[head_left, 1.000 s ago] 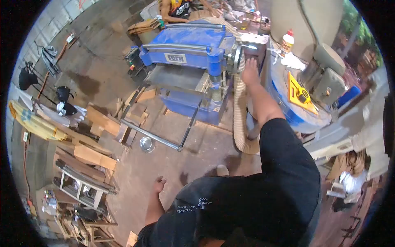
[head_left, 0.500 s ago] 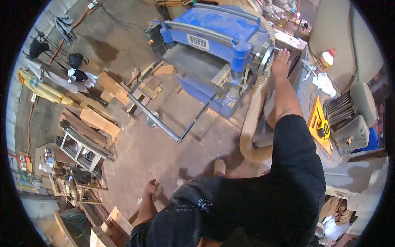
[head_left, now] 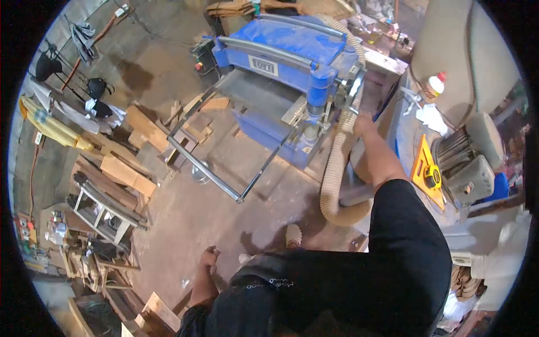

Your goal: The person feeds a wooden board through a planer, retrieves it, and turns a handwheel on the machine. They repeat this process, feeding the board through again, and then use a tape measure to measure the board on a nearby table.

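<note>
My right hand [head_left: 364, 123] reaches out to the right side of a blue planer [head_left: 281, 48]. Its fingers are closed round the crank handle of the shiny handwheel [head_left: 355, 85]; the fingertips are partly hidden. Down by my left side, my left hand [head_left: 209, 257] hangs over the floor with its fingers loosely bent and apart, and nothing can be seen in it. A beige ribbed hose [head_left: 331, 185] runs down beside the planer, just left of my right forearm. The planer's metal bed [head_left: 261, 90] lies below its blue head.
A metal roller frame [head_left: 205, 171] juts from the planer towards me. On the right, a blue-sided machine top holds a glue bottle [head_left: 433, 87], a yellow triangle [head_left: 422, 168] and a tape measure [head_left: 432, 176]. Wood pieces [head_left: 128, 175] lie at the left.
My right hand has come down from beside the upper part of the handwheel, and its spread fingers have closed at the crank handle, which now points lower. My left hand still hangs low.
</note>
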The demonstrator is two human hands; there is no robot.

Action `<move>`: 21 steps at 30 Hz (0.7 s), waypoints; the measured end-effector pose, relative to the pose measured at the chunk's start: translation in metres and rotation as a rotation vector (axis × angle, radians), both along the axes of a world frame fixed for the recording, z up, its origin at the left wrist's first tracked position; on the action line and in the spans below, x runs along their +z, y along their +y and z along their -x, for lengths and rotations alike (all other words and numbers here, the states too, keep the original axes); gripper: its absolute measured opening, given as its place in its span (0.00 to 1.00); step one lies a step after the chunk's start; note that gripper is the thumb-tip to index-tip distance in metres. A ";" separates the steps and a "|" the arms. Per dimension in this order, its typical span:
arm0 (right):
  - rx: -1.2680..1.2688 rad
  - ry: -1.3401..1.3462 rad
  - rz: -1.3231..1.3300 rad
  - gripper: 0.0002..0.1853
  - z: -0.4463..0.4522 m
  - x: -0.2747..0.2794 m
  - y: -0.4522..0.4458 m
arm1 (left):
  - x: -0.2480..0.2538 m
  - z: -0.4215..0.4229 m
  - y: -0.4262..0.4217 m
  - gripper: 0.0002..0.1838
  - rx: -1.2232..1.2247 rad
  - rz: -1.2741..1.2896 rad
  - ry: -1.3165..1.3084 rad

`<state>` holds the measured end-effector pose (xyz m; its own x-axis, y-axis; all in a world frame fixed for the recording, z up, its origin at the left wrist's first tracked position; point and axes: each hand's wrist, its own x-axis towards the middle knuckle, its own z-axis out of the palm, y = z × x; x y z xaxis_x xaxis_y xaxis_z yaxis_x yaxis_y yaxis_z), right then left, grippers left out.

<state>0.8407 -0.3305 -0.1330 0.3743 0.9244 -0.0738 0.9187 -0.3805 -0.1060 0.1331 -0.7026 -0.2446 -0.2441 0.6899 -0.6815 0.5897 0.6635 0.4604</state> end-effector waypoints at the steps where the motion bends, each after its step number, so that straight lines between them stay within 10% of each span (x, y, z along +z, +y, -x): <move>1: 0.073 0.052 0.037 0.32 -0.005 0.009 0.000 | -0.017 0.006 0.001 0.30 -0.012 -0.020 -0.014; 7: 0.086 -0.159 -0.212 0.35 0.030 -0.039 -0.050 | -0.023 0.003 0.030 0.30 -0.080 -0.116 -0.037; 21: 0.000 0.386 0.707 0.44 0.214 -0.171 -0.423 | -0.052 0.123 0.061 0.30 -0.224 -0.145 -0.144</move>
